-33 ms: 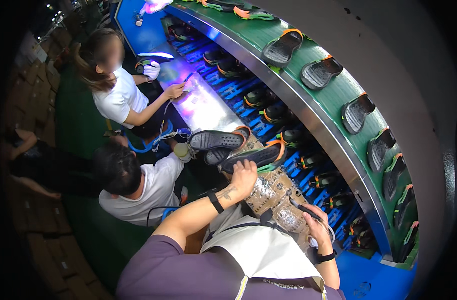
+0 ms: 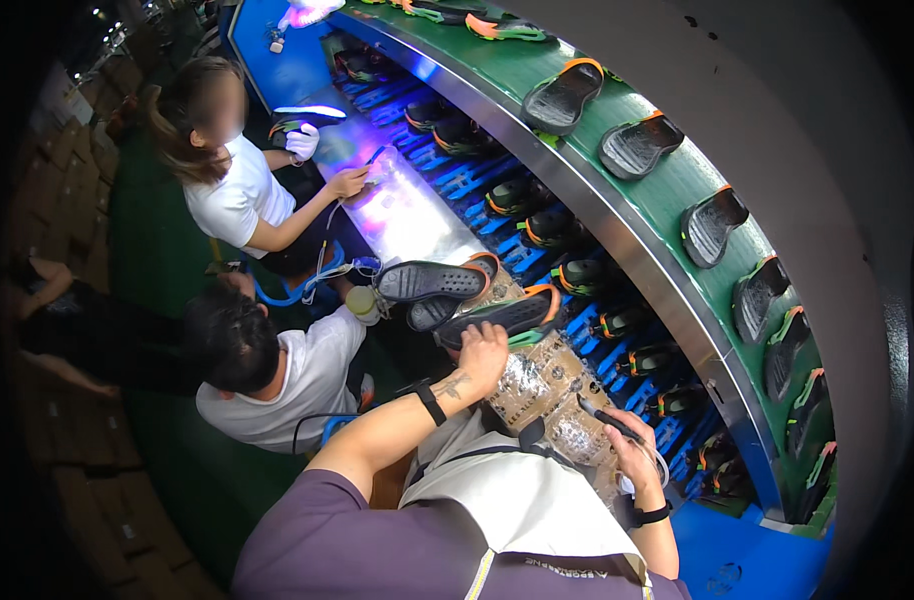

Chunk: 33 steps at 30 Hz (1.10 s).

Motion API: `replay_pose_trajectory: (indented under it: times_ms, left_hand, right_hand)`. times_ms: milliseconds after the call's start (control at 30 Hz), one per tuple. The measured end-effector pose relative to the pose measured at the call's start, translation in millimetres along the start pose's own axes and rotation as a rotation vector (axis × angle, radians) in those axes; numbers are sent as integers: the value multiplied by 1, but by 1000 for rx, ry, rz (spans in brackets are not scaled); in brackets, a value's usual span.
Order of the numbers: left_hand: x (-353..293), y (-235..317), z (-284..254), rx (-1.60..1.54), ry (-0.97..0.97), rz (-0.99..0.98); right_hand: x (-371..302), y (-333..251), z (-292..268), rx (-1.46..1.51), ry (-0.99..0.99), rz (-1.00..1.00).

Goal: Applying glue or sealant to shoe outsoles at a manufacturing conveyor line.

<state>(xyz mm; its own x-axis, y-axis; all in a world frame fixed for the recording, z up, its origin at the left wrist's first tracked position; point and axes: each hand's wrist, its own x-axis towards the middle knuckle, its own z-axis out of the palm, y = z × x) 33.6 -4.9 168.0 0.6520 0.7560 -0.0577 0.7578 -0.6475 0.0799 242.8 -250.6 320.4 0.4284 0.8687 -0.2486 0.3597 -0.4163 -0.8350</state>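
Observation:
A black shoe sole (image 2: pixel 512 317) with an orange and green rim is gripped by my left hand (image 2: pixel 484 355) along its near edge. It lies tilted over the far part of the tape-covered work ledge (image 2: pixel 557 425). My right hand (image 2: pixel 632 445) is closed around a black-handled brush (image 2: pixel 622 422) that has a thin clear tube at its rear. The brush tip sits just above the ledge, apart from the sole. Next to my left hand, past the held sole, rest more black soles (image 2: pixel 432 281), partly overlapping.
A curved green conveyor (image 2: pixel 667 190) carries several black soles on the right. Below it, a blue rack (image 2: pixel 577 320) holds several shoes. Two co-workers (image 2: pixel 242 200) (image 2: pixel 277 360) are on the left; a pale container (image 2: pixel 362 300) is beside the nearer one. Stacked cartons (image 2: pixel 87 400) line the far left.
My left hand and the sole in it have shifted slightly to the left and toward me. The right hand with the brush stays in place.

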Motion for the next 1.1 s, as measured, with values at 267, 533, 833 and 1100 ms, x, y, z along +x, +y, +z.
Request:
replay_pose_trajectory:
  times_ms: [267, 533, 833, 1100]
  left_hand:
    - [13, -20, 55, 109, 95, -79]
    - [41, -9, -25, -152, 118, 42]
    - [205, -37, -273, -277, 780, -18]
    - [358, -104, -237, -379, 307, 203]
  right_hand:
    - [-14, 12, 1, -28, 38, -42]
    - [-15, 16, -1, -7, 79, -64]
    - [-13, 2, -3, -20, 108, -49]
    - [-11, 37, 3, 82, 170, 111]
